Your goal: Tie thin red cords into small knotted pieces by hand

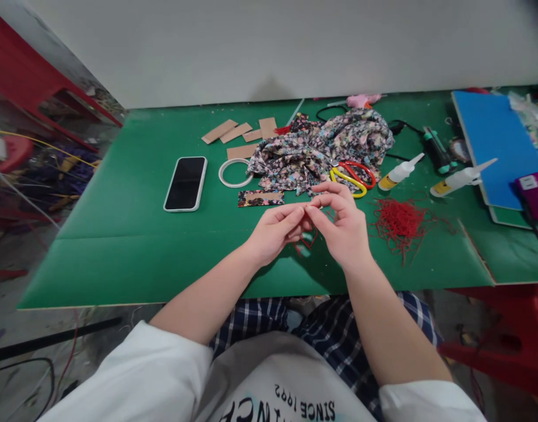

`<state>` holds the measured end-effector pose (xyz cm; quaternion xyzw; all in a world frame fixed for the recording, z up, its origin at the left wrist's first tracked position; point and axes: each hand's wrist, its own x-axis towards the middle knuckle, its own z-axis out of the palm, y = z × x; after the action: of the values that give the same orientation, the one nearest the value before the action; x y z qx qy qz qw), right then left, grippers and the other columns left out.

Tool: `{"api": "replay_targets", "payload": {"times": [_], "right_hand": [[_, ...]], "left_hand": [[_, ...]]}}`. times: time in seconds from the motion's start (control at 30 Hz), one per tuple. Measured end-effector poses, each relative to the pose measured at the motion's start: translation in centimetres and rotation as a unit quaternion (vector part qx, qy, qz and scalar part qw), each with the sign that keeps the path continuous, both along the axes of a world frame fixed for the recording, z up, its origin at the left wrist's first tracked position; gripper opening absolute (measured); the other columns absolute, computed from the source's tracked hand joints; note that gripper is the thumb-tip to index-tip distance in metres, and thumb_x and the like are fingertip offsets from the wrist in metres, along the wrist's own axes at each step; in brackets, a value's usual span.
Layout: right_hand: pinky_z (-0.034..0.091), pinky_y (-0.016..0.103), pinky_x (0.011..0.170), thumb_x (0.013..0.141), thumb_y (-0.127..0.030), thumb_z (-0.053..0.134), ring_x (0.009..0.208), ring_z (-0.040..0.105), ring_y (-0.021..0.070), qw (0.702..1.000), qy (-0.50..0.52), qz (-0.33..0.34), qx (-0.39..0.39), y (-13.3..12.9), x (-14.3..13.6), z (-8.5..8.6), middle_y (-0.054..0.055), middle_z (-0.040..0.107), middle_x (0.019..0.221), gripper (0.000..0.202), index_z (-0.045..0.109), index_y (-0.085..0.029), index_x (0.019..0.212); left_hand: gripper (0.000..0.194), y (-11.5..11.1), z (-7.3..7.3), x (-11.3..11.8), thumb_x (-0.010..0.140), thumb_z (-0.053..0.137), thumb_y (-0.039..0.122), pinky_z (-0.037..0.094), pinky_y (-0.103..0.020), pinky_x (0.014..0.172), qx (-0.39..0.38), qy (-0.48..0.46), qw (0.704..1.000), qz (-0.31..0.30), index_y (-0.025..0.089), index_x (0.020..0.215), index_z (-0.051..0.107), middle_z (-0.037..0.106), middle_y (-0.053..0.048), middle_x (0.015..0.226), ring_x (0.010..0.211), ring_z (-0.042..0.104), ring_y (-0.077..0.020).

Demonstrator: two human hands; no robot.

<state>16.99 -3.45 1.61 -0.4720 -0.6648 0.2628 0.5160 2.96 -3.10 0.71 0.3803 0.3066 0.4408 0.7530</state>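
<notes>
My left hand [278, 227] and my right hand [339, 220] meet over the front half of the green table, thumbs and forefingers pinched together. Between them they grip a thin red cord [310, 240], whose loose strands hang below the fingers. The exact spot where the fingertips meet is partly hidden. Just beyond my hands lie a floral-covered strip [261, 198] with a tan middle and scissors [352, 177] with one red and one yellow handle. To the right of my right hand is a tangled pile of red cords [401, 221].
Crumpled floral fabric [322, 146], a tape roll [234, 173] and cardboard pieces [220, 131] lie behind my hands. A phone [185, 183] rests at left. Two glue bottles [398, 174], a blue board [489, 146] and a pink glue gun [362, 100] are farther right and back.
</notes>
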Motion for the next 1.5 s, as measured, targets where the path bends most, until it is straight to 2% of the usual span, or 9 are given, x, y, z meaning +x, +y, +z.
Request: {"api": "replay_targets", "payload": {"times": [0.13, 0.27, 0.47, 0.67, 1.0, 1.13, 1.27, 1.37, 1.5], "right_hand": [[0.039, 0.040, 0.102, 0.080, -0.021, 0.061, 0.106, 0.055, 0.0174, 1.000, 0.010, 0.003, -0.001, 0.0, -0.1, -0.2, 0.004, 0.059, 0.104, 0.002, 0.063, -0.022, 0.079], [0.043, 0.038, 0.098, 0.078, -0.022, 0.064, 0.102, 0.057, 0.0166, 0.996, 0.077, 0.033, -0.029, 0.2, -0.2, -0.4, 0.003, 0.061, 0.101, 0.001, 0.065, -0.022, 0.078], [0.051, 0.032, 0.082, 0.075, -0.032, 0.070, 0.088, 0.063, 0.0141, 0.944, 0.254, 0.121, -0.173, 0.8, 0.6, -0.8, 0.000, 0.070, 0.094, 0.014, 0.073, -0.029, 0.088], [0.052, 0.025, 0.065, 0.069, -0.026, 0.076, 0.074, 0.061, 0.0103, 0.928, 0.254, 0.190, -0.196, 0.8, 1.2, -0.8, -0.001, 0.066, 0.086, 0.017, 0.075, -0.031, 0.084], [0.054, 0.023, 0.059, 0.066, -0.023, 0.077, 0.063, 0.061, 0.0080, 0.926, 0.269, 0.180, -0.195, 0.5, 1.0, -0.2, -0.001, 0.066, 0.080, 0.013, 0.075, -0.026, 0.078], [0.055, 0.028, 0.066, 0.069, -0.025, 0.075, 0.071, 0.064, 0.0114, 0.954, 0.192, 0.166, -0.161, 0.5, 1.4, 0.1, 0.000, 0.069, 0.084, 0.022, 0.073, -0.026, 0.091], [0.051, 0.034, 0.082, 0.074, -0.022, 0.072, 0.089, 0.063, 0.0162, 0.996, 0.017, 0.079, 0.027, 0.0, 1.9, 0.8, 0.002, 0.069, 0.093, 0.025, 0.070, -0.026, 0.098], [0.051, 0.034, 0.079, 0.074, -0.019, 0.070, 0.084, 0.062, 0.0166, 0.988, -0.066, 0.023, 0.141, -0.4, 1.8, 1.3, 0.003, 0.068, 0.085, 0.014, 0.070, -0.023, 0.088], [0.050, 0.032, 0.073, 0.077, -0.016, 0.065, 0.075, 0.061, 0.0152, 0.980, -0.121, 0.028, 0.157, -0.5, 1.5, 1.4, 0.002, 0.069, 0.077, 0.004, 0.066, -0.020, 0.078]], "left_hand": [[0.033, 0.0, 0.1, -0.1, 0.064, 0.076, 0.044, 0.028, -0.016, 0.041, -0.008, 0.056, 0.998, 0.027, 0.013, 0.070, 0.066, 0.055, 0.002, 0.057, 0.045, 0.041, -0.0027], [0.033, 0.0, -0.1, -0.3, 0.069, 0.072, 0.045, 0.025, -0.016, 0.039, 0.020, 0.080, 0.996, 0.034, 0.014, 0.070, 0.063, 0.051, 0.005, 0.054, 0.042, 0.038, -0.0020], [0.028, -0.2, 0.0, -0.5, 0.075, 0.068, 0.042, 0.019, -0.016, 0.036, 0.058, 0.074, 0.995, 0.028, 0.014, 0.073, 0.067, 0.041, 0.007, 0.049, 0.038, 0.029, -0.0007], [0.028, -0.2, -0.4, -0.6, 0.074, 0.068, 0.042, 0.019, -0.017, 0.036, 0.084, 0.080, 0.993, 0.020, 0.014, 0.070, 0.067, 0.038, 0.007, 0.043, 0.037, 0.027, -0.0017], [0.029, -0.2, -0.8, -0.8, 0.080, 0.062, 0.043, 0.023, -0.019, 0.038, 0.173, 0.149, 0.973, 0.032, 0.015, 0.072, 0.068, 0.040, 0.006, 0.045, 0.039, 0.029, -0.0032], [0.024, -0.1, -0.3, -0.7, 0.083, 0.059, 0.032, 0.034, -0.019, 0.045, 0.296, 0.239, 0.918, 0.110, 0.015, 0.069, 0.067, 0.053, 0.003, 0.054, 0.047, 0.042, -0.0054], [0.016, -0.1, -0.3, -0.6, 0.083, 0.057, 0.019, 0.040, -0.019, 0.053, 0.437, 0.348, 0.805, 0.200, 0.014, 0.071, 0.067, 0.057, 0.002, 0.056, 0.053, 0.049, -0.0062], [0.014, -0.1, -0.7, -0.6, 0.082, 0.058, 0.017, 0.041, -0.019, 0.055, 0.488, 0.396, 0.735, 0.254, 0.014, 0.072, 0.067, 0.057, 0.003, 0.055, 0.051, 0.049, -0.0055], [0.010, -0.1, -1.1, -0.6, 0.082, 0.059, 0.015, 0.044, -0.018, 0.057, 0.533, 0.414, 0.680, 0.286, 0.014, 0.075, 0.066, 0.060, 0.002, 0.058, 0.054, 0.051, -0.0061]]}}
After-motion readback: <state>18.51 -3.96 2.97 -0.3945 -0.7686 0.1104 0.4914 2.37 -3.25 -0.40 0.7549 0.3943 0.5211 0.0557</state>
